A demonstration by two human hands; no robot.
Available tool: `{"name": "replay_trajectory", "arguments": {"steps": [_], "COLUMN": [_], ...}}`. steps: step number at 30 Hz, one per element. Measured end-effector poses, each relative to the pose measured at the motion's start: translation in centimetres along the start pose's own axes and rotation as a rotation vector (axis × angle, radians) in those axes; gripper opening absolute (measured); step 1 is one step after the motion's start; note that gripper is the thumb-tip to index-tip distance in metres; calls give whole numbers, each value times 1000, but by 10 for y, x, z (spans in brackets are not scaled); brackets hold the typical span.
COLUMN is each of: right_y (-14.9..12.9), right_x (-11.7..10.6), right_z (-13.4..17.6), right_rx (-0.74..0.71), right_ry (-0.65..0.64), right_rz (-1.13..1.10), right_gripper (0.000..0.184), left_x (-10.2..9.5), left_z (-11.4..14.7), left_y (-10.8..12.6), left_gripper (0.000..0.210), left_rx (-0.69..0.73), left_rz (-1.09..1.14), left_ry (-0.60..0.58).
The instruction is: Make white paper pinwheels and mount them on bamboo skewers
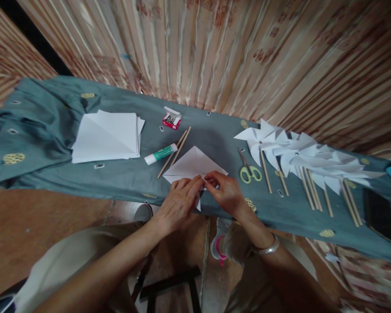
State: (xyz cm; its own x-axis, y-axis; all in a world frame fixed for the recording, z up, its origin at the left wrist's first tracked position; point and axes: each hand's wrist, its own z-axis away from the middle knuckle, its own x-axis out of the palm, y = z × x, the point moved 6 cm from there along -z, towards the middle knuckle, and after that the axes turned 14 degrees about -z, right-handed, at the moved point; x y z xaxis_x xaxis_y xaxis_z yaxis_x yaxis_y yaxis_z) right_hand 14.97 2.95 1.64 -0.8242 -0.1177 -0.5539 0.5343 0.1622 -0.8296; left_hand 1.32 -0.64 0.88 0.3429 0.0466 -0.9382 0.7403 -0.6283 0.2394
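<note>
A white paper square [195, 161] with crease lines lies cornerwise at the table's front edge, its near corner poking out below my hands. My left hand [181, 198] rests on its near part, fingers stretched together over the sheet. My right hand [224, 189] has thumb and index finger pinched on the paper close to the left fingertips. The spot between the fingertips is partly hidden. Beyond the sheet lie two wooden sticks [179, 150] and a green-and-white glue stick [161, 154]. Scissors with green handles [250, 173] lie to the right of the sheet.
A stack of white paper [109, 135] lies at the left. An open red box of small metal pieces [171, 119] stands at the back. Several paper pinwheels [296, 152] on sticks overlap at the right, near a dark phone [379, 214]. A curtain [195, 56] hangs behind.
</note>
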Motion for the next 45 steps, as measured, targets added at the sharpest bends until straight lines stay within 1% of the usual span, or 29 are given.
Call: {"name": "replay_trajectory", "arguments": {"steps": [7,15,19,23,28,33,38,40,45], "right_y": [-1,0,-1,-3,-5,-8,-17,-22,-29], "right_x": [0,1,2,2,3,3,-1,0,9], "right_z": [-1,-1,-2,-1,0,3,9,12,18], "right_rx": [-12,-4,-18,-34,-49,-124,-239,-283,-330], "right_ry": [-20,-36,-39,-45,-59,-28,33,21,-85], "right_rz": [11,32,41,52,66,174,280,314,388], "right_gripper": [7,8,7,7,9,9,15,19,29], "left_x": [-1,-3,-5,-9,-15,-16,-17,-17,-17], "left_z": [-2,-7,-10,-15,-21,-24,-24,-24,-25], "left_y": [2,4,6,8,7,5,3,2,-1], "left_gripper": [42,36,37,37,34,33,34,36,35], "left_rx": [-1,-1,-4,-13,-36,-46,-53,-59,-68], "left_rz": [-15,-64,-107,-132,-158,-165,-170,-165,-142], "left_ry": [-27,-56,-63,-74,-56,-36,-47,-48,-46]}}
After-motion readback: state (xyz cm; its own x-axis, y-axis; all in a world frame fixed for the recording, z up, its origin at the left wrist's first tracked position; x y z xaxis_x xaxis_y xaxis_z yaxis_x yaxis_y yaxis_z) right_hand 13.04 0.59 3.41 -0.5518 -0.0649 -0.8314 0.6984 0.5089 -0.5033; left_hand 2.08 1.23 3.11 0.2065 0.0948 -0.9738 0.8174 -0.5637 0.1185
